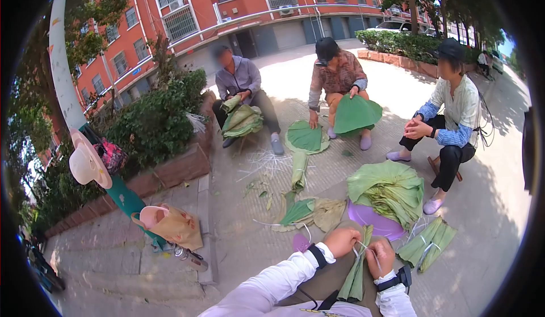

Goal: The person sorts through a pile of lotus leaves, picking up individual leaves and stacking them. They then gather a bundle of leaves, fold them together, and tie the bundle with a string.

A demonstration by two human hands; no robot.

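A long rolled bundle of green lotus leaves (353,280) rests across my lap, pointing away from me. My left hand (342,242) is closed in a pinch on a white tie strip (363,245) at the bundle's left side. On the other side, my right hand (381,258) is also closed and pinches the strip, which crosses over the bundle. Just beyond my hands, a heap of large green leaves (386,189) lies on a purple basin (372,217). Tied leaf bundles (428,244) lie on the ground to the right of my right hand.
Three people sit opposite: one (243,84) holds a leaf bundle, another (340,78) handles flat leaves, the third (453,104) has clasped hands. Loose leaves (326,212) and white strips (267,163) litter the pavement. At left are a paper bag (179,229), a flask (192,258) and a pole (128,197).
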